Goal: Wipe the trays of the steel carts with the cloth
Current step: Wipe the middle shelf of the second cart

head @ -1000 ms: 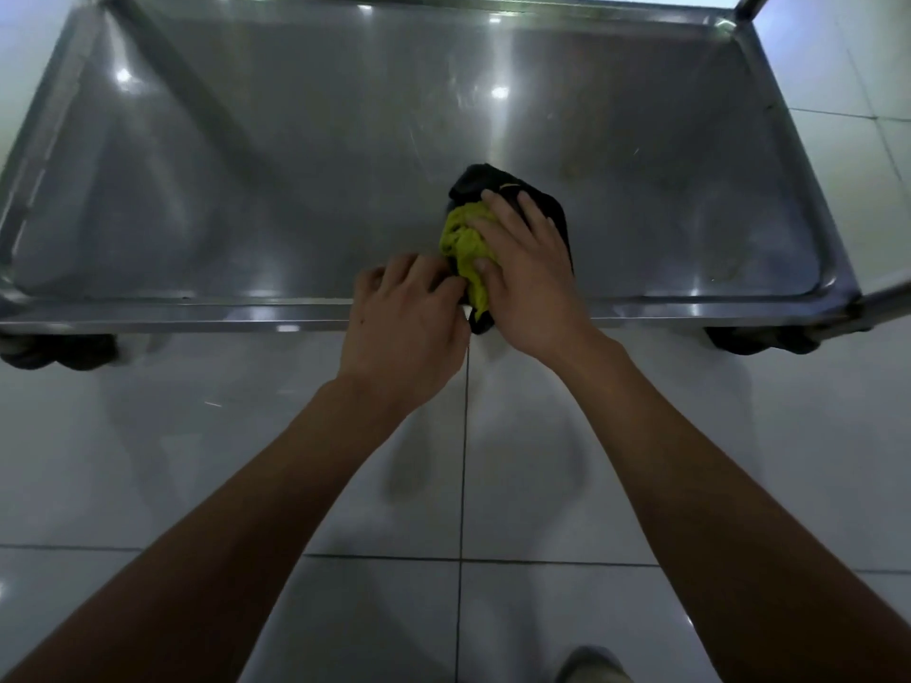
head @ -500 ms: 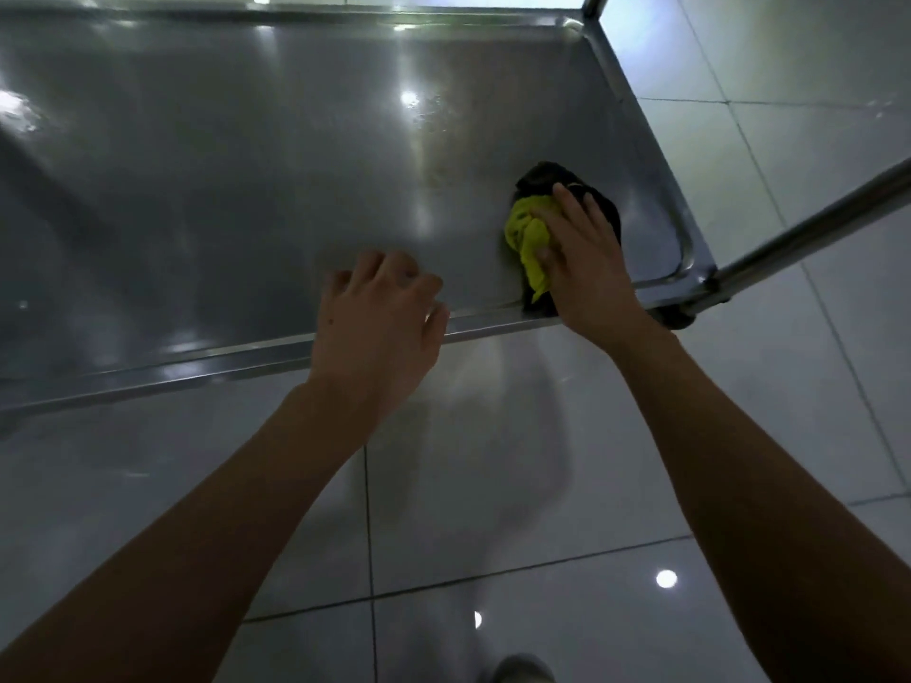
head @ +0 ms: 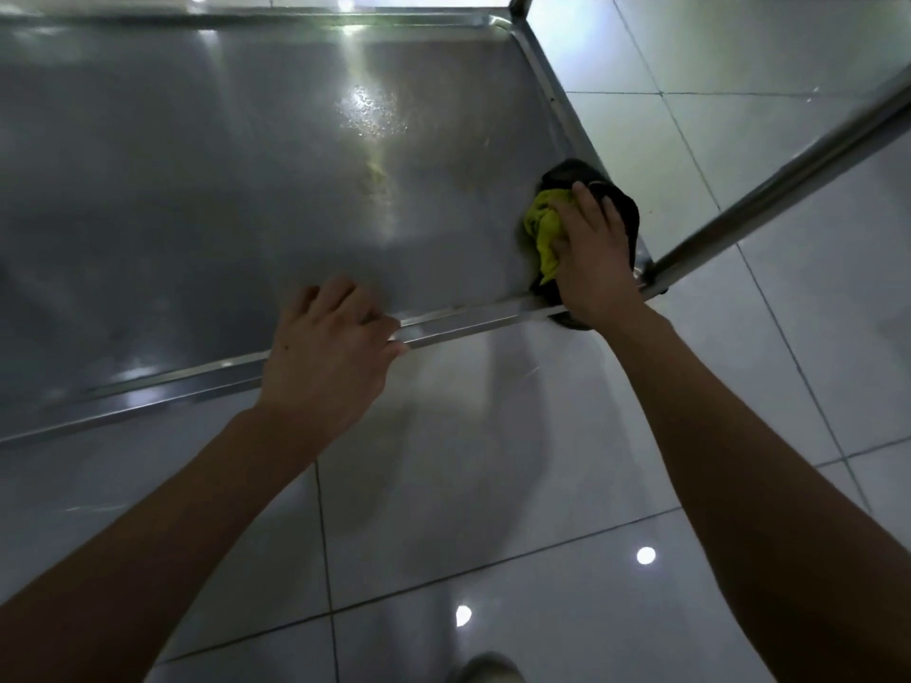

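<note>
While the left hand (head: 328,357) rests over the near rim of the tray (head: 197,199), its fingers loosely curled and gripping nothing that can be seen, the right hand (head: 589,261) presses the cloth (head: 542,229) flat into the tray's near right corner, fingers laid straight and close together on the yellow and black bundle. The step in hand looks like wiping that corner. The next stroke probably calls for sweeping leftward or away, toward the droplets (head: 367,110) and the yellowish smear (head: 377,172) farther in. The right rim and the corner post (head: 788,175) hem the cloth in closely; the middle and far side of the tray lie open.
</note>
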`<state>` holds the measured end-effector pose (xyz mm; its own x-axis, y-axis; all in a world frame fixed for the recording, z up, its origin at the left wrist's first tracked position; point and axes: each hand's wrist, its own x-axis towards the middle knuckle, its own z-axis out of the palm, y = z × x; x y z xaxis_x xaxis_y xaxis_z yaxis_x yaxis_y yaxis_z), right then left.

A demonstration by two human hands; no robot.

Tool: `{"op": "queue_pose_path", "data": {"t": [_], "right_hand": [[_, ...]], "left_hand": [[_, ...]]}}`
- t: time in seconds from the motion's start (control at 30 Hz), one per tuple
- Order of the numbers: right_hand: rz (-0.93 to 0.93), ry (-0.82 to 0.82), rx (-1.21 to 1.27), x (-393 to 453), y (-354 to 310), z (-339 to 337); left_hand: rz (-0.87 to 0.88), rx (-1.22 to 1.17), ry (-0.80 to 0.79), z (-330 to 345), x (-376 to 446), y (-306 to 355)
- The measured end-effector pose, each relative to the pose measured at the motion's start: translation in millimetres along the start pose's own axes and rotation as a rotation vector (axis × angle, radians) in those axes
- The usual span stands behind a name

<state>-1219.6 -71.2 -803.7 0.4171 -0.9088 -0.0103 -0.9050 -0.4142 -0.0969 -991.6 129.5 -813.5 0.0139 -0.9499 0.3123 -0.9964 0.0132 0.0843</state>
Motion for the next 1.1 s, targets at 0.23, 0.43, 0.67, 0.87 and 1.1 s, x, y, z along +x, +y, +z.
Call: {"op": "queue_pose_path", "data": {"t": [0.23,0.43,0.67,0.87,1.1], "right_hand": [[-0.061,0.064,0.035,-41,-50,8],[-0.055,0.010,0.067,-71,-120,16],[-0.096,-0.028,0.128,-99,-191,31],[-0.255,-0.090,0.122,-96,-266,41],[-0.355,-0.072,0.220,-92,-315,47]], "left_hand": [[0.002,-0.044,0.018,-9,-27,-15],[0.007,-0.082,0.015,-22,-57,-31],[-0.157,-0.141,-0.017,-47,-100,-82],[-0.223,-0.081,-0.109,-64,-136,-116],[-0.354,-0.074,-0.059,-67,-148,-129]]}}
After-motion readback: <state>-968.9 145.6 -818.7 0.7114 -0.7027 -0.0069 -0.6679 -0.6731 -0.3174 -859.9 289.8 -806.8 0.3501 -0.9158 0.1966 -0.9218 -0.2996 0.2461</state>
